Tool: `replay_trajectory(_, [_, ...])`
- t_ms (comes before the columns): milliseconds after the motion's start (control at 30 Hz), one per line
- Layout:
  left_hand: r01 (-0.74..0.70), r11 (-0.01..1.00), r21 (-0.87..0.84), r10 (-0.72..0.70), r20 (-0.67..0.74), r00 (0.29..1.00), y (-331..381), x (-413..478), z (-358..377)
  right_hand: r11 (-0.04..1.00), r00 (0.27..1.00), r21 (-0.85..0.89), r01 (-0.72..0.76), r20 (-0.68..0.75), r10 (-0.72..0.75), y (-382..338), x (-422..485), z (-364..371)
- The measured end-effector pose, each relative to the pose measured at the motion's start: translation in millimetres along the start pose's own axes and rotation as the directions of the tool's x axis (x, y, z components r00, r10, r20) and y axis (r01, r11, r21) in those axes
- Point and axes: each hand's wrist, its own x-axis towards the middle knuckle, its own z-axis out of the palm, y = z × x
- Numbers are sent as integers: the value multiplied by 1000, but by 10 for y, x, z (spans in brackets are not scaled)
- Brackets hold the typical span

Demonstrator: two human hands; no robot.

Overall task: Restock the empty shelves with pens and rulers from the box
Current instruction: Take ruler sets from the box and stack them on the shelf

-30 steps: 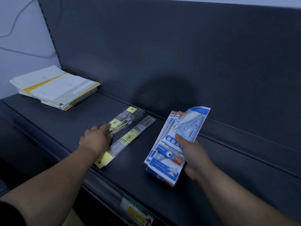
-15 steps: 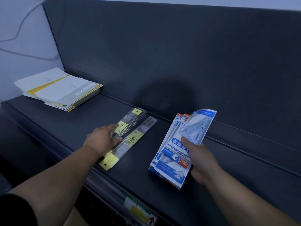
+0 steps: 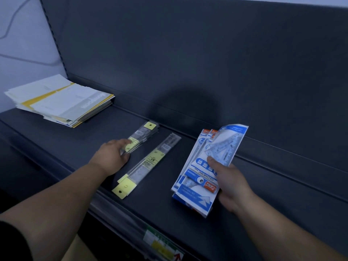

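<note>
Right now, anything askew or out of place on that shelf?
One ruler pack lies loose and diagonal beside the ruler stack that the left hand grips, its yellow tab near the front edge of the shelf. The geometry set packs in the right hand are fanned unevenly.

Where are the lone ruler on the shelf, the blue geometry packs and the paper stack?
lone ruler (image 3: pixel 152 160), head view, its middle yellow label.
blue geometry packs (image 3: pixel 190 194), head view, lower blue panel.
paper stack (image 3: pixel 62 102), head view, top sheet.
</note>
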Motion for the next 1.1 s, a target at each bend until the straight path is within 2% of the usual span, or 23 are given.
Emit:
replay_trajectory(67, [-29,999,23,31,-66,997,181,-78,-9,1000,1000,3,6,-3,-6,-9,-7,3])
replay_trajectory(100, [-88,996,-5,87,-82,993,297,-128,16,1000,1000,5,10,-3,-10,-15,-10,1])
replay_trajectory(200, [-252,966,-51,254,33,967,581,-256,264,1000,1000,4,14,-2,-14,-25,-34,-19])
replay_trajectory(400, [-174,983,-53,178,84,980,653,-148,385,1000,998,12,9,57,-10,-69,-160,-156])
replay_trajectory(467, [-179,982,-65,179,0,984,824,-221,288,1000,996,19,-4,87,2,-76,-208,-233])
replay_trajectory(533, [-176,961,-212,157,-102,982,1154,-432,171,1000,992,24,-19,126,16,-98,-244,-321])
replay_trajectory(567, [-150,928,-343,134,-68,989,1351,-575,113,999,989,25,-30,147,27,-114,-262,-368])
replay_trajectory(600, [-75,864,-497,113,47,993,1541,-727,64,999,985,20,-42,168,38,-127,-283,-410])
replay_trajectory(667, [185,622,-761,163,357,920,1855,-1002,27,999,980,-2,-47,195,46,-142,-319,-485])
replay_trajectory(700, [284,524,-803,199,439,876,1955,-1097,43,999,979,-12,-37,201,39,-146,-333,-524])
replay_trajectory(767, [315,436,-843,229,442,867,2057,-1192,94,1000,978,-13,-10,211,12,-156,-370,-599])
replay_trajectory(900, [282,398,-873,195,381,904,2128,-1309,180,1000,980,16,26,199,-29,-169,-449,-736])
replay_trajectory(1100, [350,272,-896,138,396,908,2270,-1548,278,998,999,61,-7,48,4,-124,-540,-1004])
